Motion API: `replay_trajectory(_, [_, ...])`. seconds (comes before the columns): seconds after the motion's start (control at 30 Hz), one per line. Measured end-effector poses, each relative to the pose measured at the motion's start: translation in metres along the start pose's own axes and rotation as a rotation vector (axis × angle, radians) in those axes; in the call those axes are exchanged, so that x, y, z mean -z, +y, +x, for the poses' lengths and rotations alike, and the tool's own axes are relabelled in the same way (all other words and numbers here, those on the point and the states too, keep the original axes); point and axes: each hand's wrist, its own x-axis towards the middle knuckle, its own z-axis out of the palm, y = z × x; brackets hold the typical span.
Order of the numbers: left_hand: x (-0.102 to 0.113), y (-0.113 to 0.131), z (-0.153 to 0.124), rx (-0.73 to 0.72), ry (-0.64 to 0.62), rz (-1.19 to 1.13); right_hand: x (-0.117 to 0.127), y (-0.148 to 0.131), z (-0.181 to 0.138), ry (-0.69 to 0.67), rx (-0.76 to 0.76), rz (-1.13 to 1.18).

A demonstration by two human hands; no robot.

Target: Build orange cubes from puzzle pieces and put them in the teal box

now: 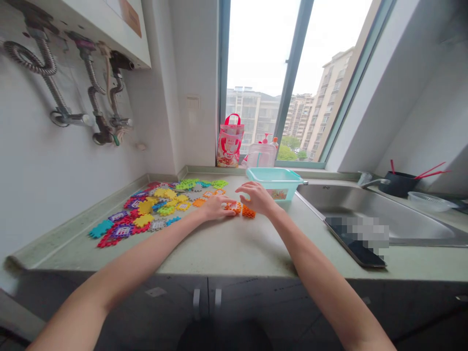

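Both of my arms reach out over a pale green countertop point(234, 243). My left hand point(215, 206) rests on the counter with its fingers closed on an orange toothed plastic piece point(234, 207). My right hand point(257, 196) hovers just right of it with fingers spread and curved, palm down over a second orange piece point(248, 212) that lies on the counter. A spread of several colourful interlocking plastic pieces point(153, 209) covers the counter to the left of my hands.
A turquoise plastic tub point(275, 181) stands just behind my right hand. A steel sink point(373, 212) lies to the right, a dark phone point(356, 241) at its near rim. A red bag point(230, 142) and bottles stand on the window sill. Pipes hang on the left wall.
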Motion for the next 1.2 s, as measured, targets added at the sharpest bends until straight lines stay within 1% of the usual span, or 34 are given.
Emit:
replay_trajectory(0.17, [0.003, 0.004, -0.003, 0.005, -0.021, 0.115, 0.003, 0.001, -0.001, -0.060, -0.008, 0.005])
replay_trajectory(0.3, [0.006, 0.006, -0.005, 0.051, -0.006, 0.115, -0.001, -0.004, -0.003, -0.215, -0.020, -0.017])
replay_trajectory(0.37, [0.007, 0.005, -0.006, 0.052, -0.003, 0.107, -0.004, -0.009, -0.003, -0.290, -0.039, -0.042])
replay_trajectory(0.43, [0.007, 0.004, -0.005, 0.037, 0.034, 0.112, -0.007, -0.012, -0.002, -0.337, -0.065, -0.071])
replay_trajectory(0.5, [0.007, 0.004, -0.003, 0.028, 0.095, 0.120, -0.007, -0.014, -0.001, -0.345, -0.076, -0.097])
replay_trajectory(0.57, [0.006, 0.003, 0.001, 0.038, 0.136, 0.111, -0.006, -0.013, -0.001, -0.310, -0.081, -0.115])
replay_trajectory(0.63, [0.005, 0.001, 0.003, 0.055, 0.146, 0.090, -0.004, -0.010, -0.001, -0.267, -0.083, -0.110])
replay_trajectory(0.7, [0.002, -0.002, 0.004, 0.066, 0.119, 0.063, -0.003, -0.006, -0.002, -0.263, -0.087, -0.088])
replay_trajectory(0.83, [-0.003, -0.004, 0.001, 0.088, 0.046, 0.031, -0.004, -0.001, -0.005, -0.357, -0.106, -0.099])
replay_trajectory(0.93, [-0.005, -0.003, -0.001, 0.117, 0.051, 0.031, -0.006, -0.001, -0.005, -0.406, -0.109, -0.106])
replay_trajectory(1.03, [-0.008, -0.001, -0.001, 0.135, 0.067, 0.033, -0.006, -0.002, -0.004, -0.400, -0.102, -0.085])
replay_trajectory(1.13, [-0.009, -0.001, 0.000, 0.110, 0.050, 0.021, -0.006, -0.004, -0.005, -0.398, -0.102, -0.063])
replay_trajectory(1.2, [-0.002, -0.002, -0.001, 0.068, 0.046, 0.019, -0.006, -0.003, -0.005, -0.401, -0.096, -0.047])
